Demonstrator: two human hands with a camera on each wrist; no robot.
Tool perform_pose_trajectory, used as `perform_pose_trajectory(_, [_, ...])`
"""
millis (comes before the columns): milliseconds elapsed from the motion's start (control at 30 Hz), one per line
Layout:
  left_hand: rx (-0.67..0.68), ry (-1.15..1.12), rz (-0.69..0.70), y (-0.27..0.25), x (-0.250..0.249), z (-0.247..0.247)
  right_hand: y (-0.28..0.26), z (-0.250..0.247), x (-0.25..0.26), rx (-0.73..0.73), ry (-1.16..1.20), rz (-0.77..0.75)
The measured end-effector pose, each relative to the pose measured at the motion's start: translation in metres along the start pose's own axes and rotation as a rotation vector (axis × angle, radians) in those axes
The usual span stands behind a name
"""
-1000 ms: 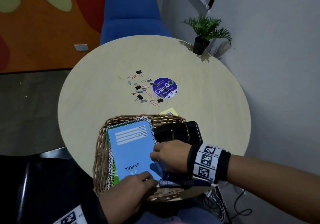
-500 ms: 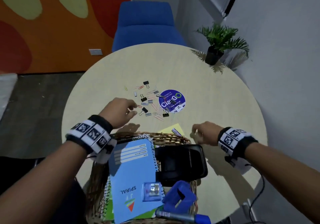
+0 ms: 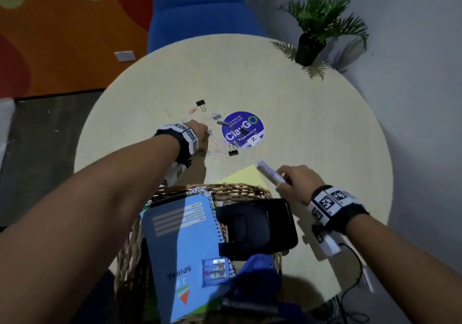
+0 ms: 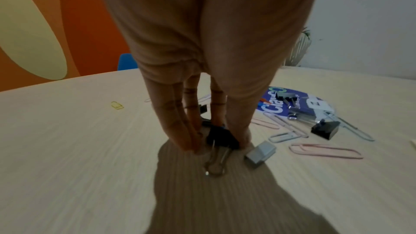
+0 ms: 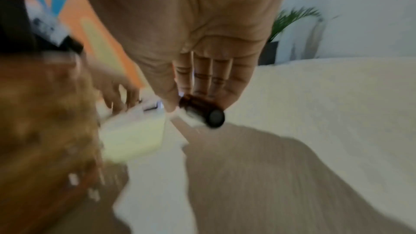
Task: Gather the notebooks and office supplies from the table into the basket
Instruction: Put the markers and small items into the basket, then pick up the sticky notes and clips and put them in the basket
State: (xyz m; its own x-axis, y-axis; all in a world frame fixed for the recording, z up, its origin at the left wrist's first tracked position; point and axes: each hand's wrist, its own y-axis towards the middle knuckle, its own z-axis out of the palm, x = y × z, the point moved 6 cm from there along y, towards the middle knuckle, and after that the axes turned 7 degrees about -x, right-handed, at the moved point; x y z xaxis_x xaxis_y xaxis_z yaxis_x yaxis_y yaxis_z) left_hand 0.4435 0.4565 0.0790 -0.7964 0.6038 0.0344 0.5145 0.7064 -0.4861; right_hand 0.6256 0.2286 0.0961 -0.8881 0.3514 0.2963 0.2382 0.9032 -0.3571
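Wicker basket sits at the near edge of the round table, holding a blue spiral notebook and a black hole punch; the blue item at its near end is cut off and too dark to identify. At the table's middle, the left hand pinches a black binder clip between fingertips and thumb, its wire handles lying on the wood. Loose paper clips and more binder clips lie just beside it, some on a round purple sticker. The right hand grips a marker above a yellow sticky pad beside the basket's far rim; the right wrist view is badly blurred, showing only the marker's dark end.
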Motion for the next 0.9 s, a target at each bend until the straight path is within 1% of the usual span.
perform_pose_trajectory(67, [0.021,0.038,0.002,0.015,0.008,0.008,-0.023,-0.032,-0.001,-0.139,0.094,-0.015])
perform_pose_trajectory(133, [0.002,0.054,0.000,0.036,0.016,0.017,-0.061,-0.066,0.009,-0.263,0.140,-0.088])
perform_pose_trajectory(200, [-0.049,0.035,0.027,0.022,0.009,0.006,-0.108,-0.092,0.036,-0.317,0.143,-0.187])
perform_pose_trajectory(267, [-0.094,-0.013,0.044,0.003,0.003,-0.005,-0.152,-0.100,0.071,-0.286,0.116,-0.264])
perform_pose_trajectory(367, [-0.142,-0.057,0.004,-0.016,0.010,-0.017,-0.189,-0.072,0.115,-0.166,0.019,-0.367])
perform_pose_trajectory(467, [-0.214,-0.122,0.037,-0.043,0.024,-0.032,-0.193,-0.028,0.131,-0.098,-0.159,-0.426])
perform_pose_trajectory(533, [-0.296,-0.190,0.061,-0.068,0.035,-0.043,-0.189,-0.006,0.133,-0.055,-0.258,-0.399])
perform_pose_trajectory(567, [-0.345,-0.241,0.072,-0.083,0.041,-0.049,-0.187,0.001,0.134,-0.034,-0.272,-0.389])
perform_pose_trajectory(633, [-0.428,-0.371,0.082,-0.116,0.053,-0.056,-0.185,0.010,0.135,-0.016,-0.217,-0.368])
perform_pose_trajectory(700, [-0.467,-0.519,0.095,-0.152,0.063,-0.052,-0.185,0.004,0.133,-0.020,-0.109,-0.350])
perform_pose_trajectory(767, [-0.472,-0.664,0.127,-0.191,0.065,-0.041,-0.190,-0.010,0.135,-0.092,-0.005,-0.351])
perform_pose_trajectory(800, [-0.455,-0.722,0.149,-0.210,0.062,-0.033,-0.192,-0.017,0.138,-0.126,0.010,-0.355])
perform_pose_trajectory(867, [-0.392,-0.775,0.216,-0.240,0.052,-0.010,-0.192,-0.015,0.142,-0.137,-0.030,-0.369])
perform_pose_trajectory(900, [-0.362,-0.769,0.253,-0.250,0.045,0.002,-0.191,-0.010,0.145,-0.117,-0.084,-0.370])
